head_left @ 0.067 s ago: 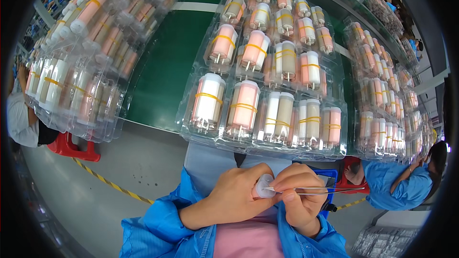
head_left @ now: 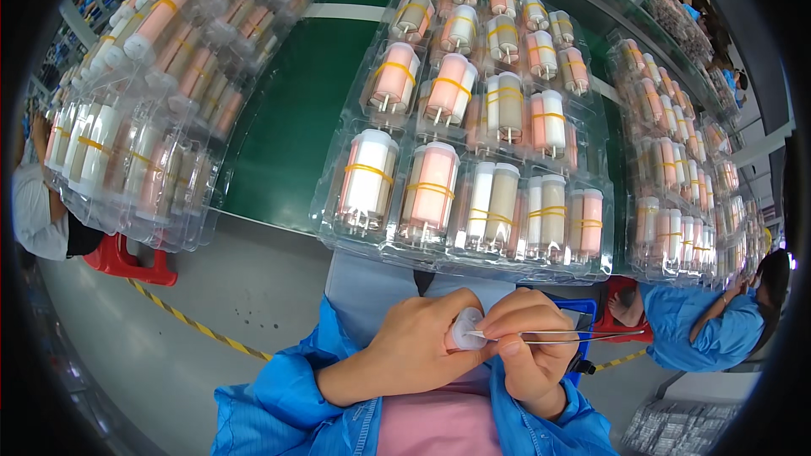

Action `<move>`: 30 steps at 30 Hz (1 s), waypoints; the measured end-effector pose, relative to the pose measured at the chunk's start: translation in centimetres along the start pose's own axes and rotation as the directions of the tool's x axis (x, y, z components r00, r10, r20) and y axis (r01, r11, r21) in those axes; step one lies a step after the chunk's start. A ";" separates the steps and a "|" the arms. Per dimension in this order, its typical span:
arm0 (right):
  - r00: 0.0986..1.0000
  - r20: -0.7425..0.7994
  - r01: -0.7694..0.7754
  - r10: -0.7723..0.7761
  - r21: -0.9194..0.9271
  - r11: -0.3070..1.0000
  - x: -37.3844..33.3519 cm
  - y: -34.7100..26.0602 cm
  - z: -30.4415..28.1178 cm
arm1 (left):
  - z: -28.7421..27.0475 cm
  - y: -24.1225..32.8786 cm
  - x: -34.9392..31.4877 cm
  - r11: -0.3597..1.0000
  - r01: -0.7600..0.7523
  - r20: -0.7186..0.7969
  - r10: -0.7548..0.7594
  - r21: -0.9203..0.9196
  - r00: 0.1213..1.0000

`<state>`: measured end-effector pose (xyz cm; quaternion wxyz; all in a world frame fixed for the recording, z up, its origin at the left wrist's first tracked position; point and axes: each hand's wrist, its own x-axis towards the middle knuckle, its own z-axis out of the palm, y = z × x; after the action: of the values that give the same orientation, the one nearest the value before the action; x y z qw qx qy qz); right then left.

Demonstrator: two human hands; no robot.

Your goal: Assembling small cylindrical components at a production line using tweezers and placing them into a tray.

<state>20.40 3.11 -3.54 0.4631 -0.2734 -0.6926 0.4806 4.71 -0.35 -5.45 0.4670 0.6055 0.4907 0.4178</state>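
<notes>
My left hand (head_left: 405, 346) is closed around a small tube whose translucent white round cap (head_left: 467, 329) faces up; the fingers hide most of its body. A pair of metal tweezers (head_left: 583, 337) is pinched in my right hand (head_left: 532, 342), its two arms pointing away to the right. At the pinched end, a thin white tip touches the centre of the cap. Whether that tip belongs to the tweezers or is a separate piece I cannot make out. Both hands meet in front of my chest, below the table's near edge.
A clear plastic tray (head_left: 397, 245) of pink, white and grey tubes bundled with yellow bands stands ahead on the green table (head_left: 283, 127). More loaded trays (head_left: 127, 165) are stacked at the left, others (head_left: 676, 266) at the right. A person in blue (head_left: 697, 325) sits at the right.
</notes>
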 end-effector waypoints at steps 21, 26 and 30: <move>0.996 0.054 0.082 -0.076 -0.117 0.990 0.3 -0.4 0.0 | 0.2 -0.1 -0.4 0.983 -0.080 -0.065 0.091 0.164 0.994; 0.997 0.037 0.078 -0.074 -0.134 0.988 0.3 -0.4 0.1 | 0.2 -0.1 -0.3 0.963 -0.116 -0.091 0.141 0.243 0.986; 0.998 0.021 0.062 -0.060 -0.142 0.988 0.3 -0.5 0.2 | 0.3 -0.2 -0.4 0.953 -0.118 -0.091 0.149 0.280 0.985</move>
<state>20.12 3.03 -3.00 0.4513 -0.2805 -0.7369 0.4178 4.91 -0.76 -5.74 0.3217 0.6718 0.5266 0.4097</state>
